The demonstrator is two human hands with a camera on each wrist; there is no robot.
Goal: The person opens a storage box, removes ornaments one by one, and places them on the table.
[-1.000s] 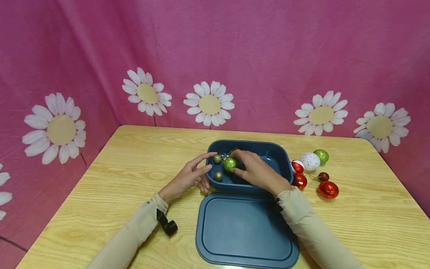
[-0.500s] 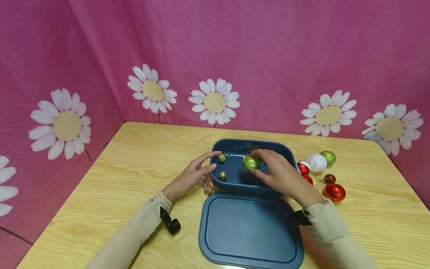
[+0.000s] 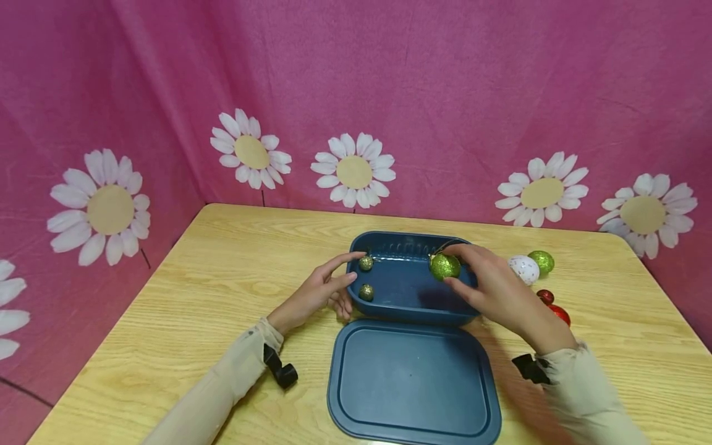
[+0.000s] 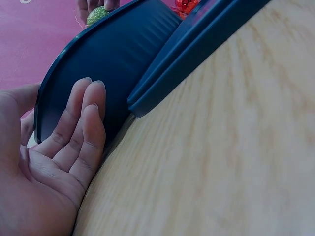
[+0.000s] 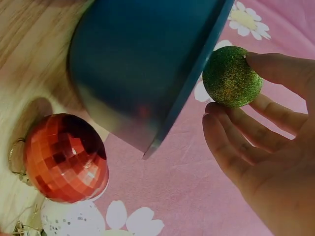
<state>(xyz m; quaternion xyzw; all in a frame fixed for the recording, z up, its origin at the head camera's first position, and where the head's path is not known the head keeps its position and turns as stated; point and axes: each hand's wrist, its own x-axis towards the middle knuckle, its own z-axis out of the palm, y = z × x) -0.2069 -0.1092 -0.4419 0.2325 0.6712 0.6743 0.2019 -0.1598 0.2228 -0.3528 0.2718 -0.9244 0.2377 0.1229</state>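
Observation:
My right hand (image 3: 492, 287) pinches a glittery green bauble (image 3: 445, 267) by thumb and fingertips. The bauble is held over the right part of a dark blue rectangular container (image 3: 414, 314), above its rim. In the right wrist view the green bauble (image 5: 232, 77) shows beyond the container's edge. At the container's left end, my left hand (image 3: 311, 293) holds the rim, index finger and thumb over the edge, the other fingers outside. Those fingers lie by the outer wall in the left wrist view. Inside, two small gold glitter balls (image 3: 365, 263) lie near the left wall.
A flat blue lid (image 3: 411, 377) lies in front of the container. Right of it are a white speckled ball (image 3: 524, 269), a second green bauble (image 3: 542, 262), a small dark red ball (image 3: 545, 296) and a faceted red bauble (image 5: 66, 157). A pink flowered cloth hangs behind the table.
My right hand has carried the green bauble rightward and up, from beside the small gold balls to the container's right end. My left hand has stayed at the left rim.

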